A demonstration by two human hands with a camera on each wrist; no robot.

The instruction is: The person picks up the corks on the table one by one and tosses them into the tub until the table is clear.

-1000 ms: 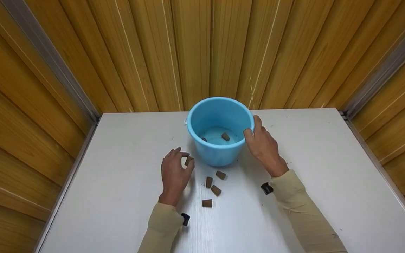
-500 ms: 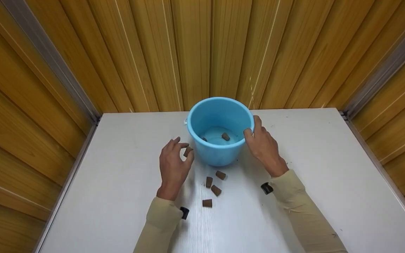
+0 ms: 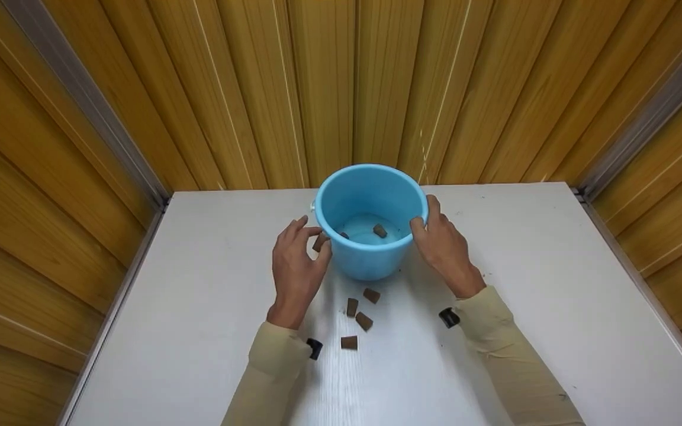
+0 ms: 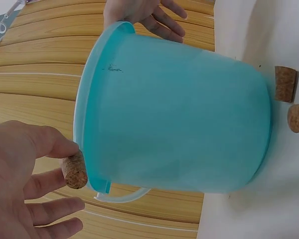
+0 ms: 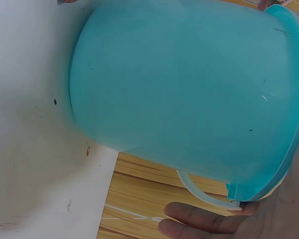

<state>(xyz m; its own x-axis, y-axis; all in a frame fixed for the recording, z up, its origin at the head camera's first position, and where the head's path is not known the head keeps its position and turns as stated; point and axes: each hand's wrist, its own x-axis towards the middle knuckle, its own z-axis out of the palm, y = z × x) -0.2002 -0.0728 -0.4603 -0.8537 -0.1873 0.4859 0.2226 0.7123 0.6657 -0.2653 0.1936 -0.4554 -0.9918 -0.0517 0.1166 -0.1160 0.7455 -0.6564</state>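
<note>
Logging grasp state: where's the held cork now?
In the head view, the held cork is pinched in the left hand, beside the blue bucket's rim, near-left side.

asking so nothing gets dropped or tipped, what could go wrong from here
The pinched cork could slip and fall outside the bucket, since the left hand has it beside the rim, not over the opening. The bucket might tip if the right hand pulled down on the rim it grips.
</note>
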